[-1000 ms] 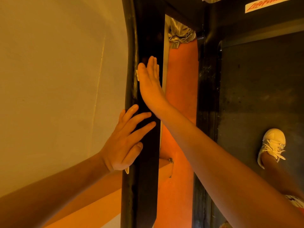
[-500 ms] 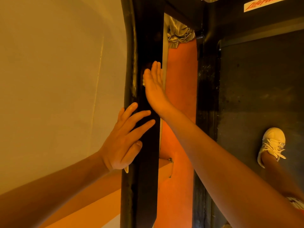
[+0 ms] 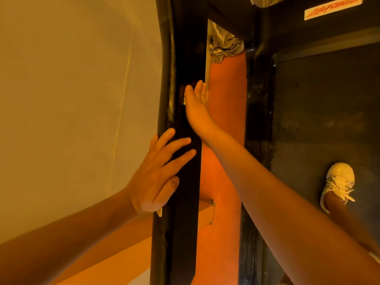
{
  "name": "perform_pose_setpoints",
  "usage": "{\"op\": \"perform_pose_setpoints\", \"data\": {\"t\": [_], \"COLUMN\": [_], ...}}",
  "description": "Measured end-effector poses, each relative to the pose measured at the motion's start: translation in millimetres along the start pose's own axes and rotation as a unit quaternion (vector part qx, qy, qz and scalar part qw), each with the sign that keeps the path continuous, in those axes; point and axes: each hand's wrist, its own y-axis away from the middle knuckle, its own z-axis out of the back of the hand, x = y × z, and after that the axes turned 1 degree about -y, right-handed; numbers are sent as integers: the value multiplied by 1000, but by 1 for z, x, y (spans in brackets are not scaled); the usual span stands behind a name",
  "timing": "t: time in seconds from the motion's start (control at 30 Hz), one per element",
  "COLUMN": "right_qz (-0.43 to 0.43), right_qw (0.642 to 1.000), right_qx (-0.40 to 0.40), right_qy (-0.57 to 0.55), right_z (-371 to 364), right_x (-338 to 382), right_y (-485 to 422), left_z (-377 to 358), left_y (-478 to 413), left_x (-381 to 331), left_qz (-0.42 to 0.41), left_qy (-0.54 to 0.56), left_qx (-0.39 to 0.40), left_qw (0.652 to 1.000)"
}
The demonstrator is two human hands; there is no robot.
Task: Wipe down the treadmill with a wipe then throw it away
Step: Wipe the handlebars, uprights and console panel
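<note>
On one rail [image 3: 185, 233]: two hands [image 3: 156, 177] [image 3: 197, 109], perhaps two wipes [image 3: 184, 99] [image 3: 159, 212].

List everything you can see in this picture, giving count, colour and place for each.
rail: one, black, upright down the middle
belt: one, dark grey, right side
sticker: one, white with red lettering, top right
wall: one, tan, left
floor: one strip, orange, between rail and belt
crumpled cloth: one, silvery, top centre
wipe: one, white, sliver showing on rail
shoe: one, white, on belt
left hand: one, flat on rail, lower
right hand: one, flat on wipe, higher up rail
</note>
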Motion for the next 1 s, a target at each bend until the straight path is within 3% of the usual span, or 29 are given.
{"op": "perform_pose_setpoints", "data": {"t": [0.2,0.4,0.63,1.0], "right_qz": [50,-18,29,12], "right_qw": [998,1000,999,999], "right_qx": [27,3,19,37], "right_qy": [-13,-11,-12,15], "right_z": [-10,-4,-8,-3], "right_x": [-2,-10,-12,-3], "right_y": [12,5,7,15], "left_z": [0,-1,-3,11], "left_y": [0,0,1,5], "left_x": [1,1,3,-13], "left_qz": [-7,-7,-14,23], "left_qy": [-9,-8,-11,-96], "left_qx": [0,-3,-3,34], "left_qw": [1000,1000,1000,995]}}
